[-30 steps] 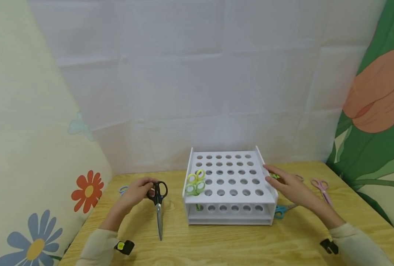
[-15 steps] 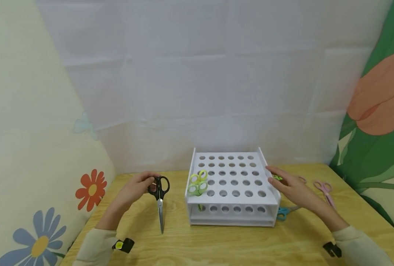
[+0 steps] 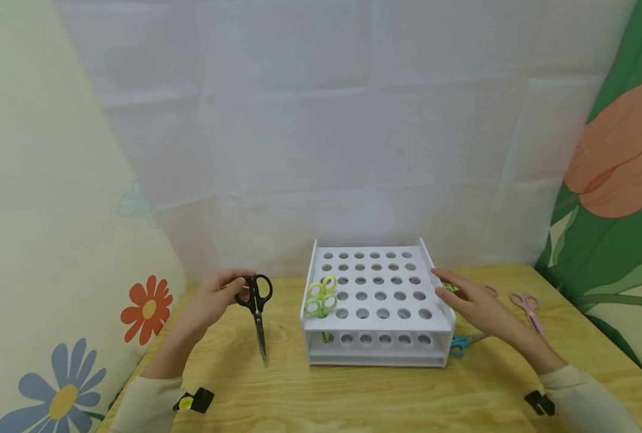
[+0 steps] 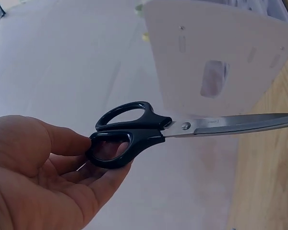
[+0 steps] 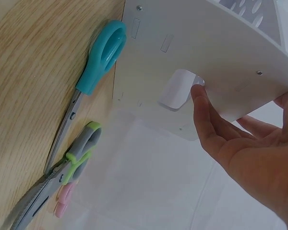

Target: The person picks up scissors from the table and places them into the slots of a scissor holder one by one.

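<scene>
My left hand [image 3: 212, 304] pinches one handle loop of the black-handled scissors [image 4: 134, 134] between thumb and fingers. Their blades are closed and point down above the table, left of the white rack [image 3: 377, 322]. My right hand [image 3: 475, 304] grips the rack's right side panel. In the right wrist view, a fingertip lies at the panel's cutout [image 5: 175, 91] and the thumb is partly hidden by the panel's edge. At the rack's left side, yellow-handled scissors [image 3: 329, 282] and light green-handled scissors [image 3: 313, 308] stand in holes with their loops up.
Teal-handled scissors [image 5: 100, 57], grey-and-green scissors [image 5: 79, 153] and pink scissors [image 3: 527, 305] lie on the wooden table [image 3: 353, 403], right of the rack. Behind the table hangs a white cloth [image 3: 299, 150].
My left hand has raised the black-handled scissors, their tips moving up and away from the table's front. The right hand stays on the rack. Blue loops seen earlier by the left hand are now hidden.
</scene>
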Demonstrator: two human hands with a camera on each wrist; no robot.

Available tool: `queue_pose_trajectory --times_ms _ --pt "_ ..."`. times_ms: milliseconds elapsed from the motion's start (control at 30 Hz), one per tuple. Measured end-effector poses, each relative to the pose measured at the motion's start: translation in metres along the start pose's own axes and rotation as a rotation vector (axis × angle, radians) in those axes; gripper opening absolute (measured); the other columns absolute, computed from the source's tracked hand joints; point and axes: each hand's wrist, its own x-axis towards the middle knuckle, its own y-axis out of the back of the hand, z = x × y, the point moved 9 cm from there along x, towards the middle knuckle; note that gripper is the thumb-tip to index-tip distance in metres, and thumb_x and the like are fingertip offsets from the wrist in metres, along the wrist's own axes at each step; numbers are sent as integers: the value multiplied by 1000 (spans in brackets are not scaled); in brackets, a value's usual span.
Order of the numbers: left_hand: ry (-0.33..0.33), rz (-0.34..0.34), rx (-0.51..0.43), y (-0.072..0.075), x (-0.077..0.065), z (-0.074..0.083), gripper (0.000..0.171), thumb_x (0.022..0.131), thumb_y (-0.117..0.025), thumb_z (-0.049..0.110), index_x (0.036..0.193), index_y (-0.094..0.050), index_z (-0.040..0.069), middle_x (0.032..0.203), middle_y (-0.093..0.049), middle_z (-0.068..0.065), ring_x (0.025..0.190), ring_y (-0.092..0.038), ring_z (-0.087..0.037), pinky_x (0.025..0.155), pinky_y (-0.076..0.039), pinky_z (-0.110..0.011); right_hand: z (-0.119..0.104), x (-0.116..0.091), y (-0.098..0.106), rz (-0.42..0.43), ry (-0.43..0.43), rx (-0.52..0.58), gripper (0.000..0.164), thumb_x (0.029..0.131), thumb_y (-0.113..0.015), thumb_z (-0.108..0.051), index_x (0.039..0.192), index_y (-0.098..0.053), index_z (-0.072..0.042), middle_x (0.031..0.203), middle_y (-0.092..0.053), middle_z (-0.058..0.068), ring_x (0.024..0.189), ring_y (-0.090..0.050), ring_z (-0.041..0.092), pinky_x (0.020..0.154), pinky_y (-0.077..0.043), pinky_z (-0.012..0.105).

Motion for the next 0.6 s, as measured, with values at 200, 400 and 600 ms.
queue_pose_trajectory --times_ms 200,400,600 --pt "-21 25 -12 -1 -7 20 36 111 -47 22 140 -58 3 112 -62 -17 101 -60 -30 96 -49 -41 -1 -1 1 2 -7 4 58 109 -51 -34 156 -39 -2 154 -39 28 121 -57 46 96 -47 60" --pt "-36 63 -44 -5 -18 42 36 110 -48 21 140 -59 4 115 -64 -18 102 -63 -28 95 -50 -32 -1 -1 1 2 0 10 57 109 -51 -33 155 -39 -2 153 -39 28 120 -58 46 94 -49 59" --pt "-73 102 -213 -10 -25 59 39 108 -52 17 142 -56 -1 126 -61 -23 102 -68 -22 92 -52 -30 -1 -1 1 5 -2 -3 58 109 -50 -34 155 -39 -2 153 -40 28 120 -57 47 94 -48 60"
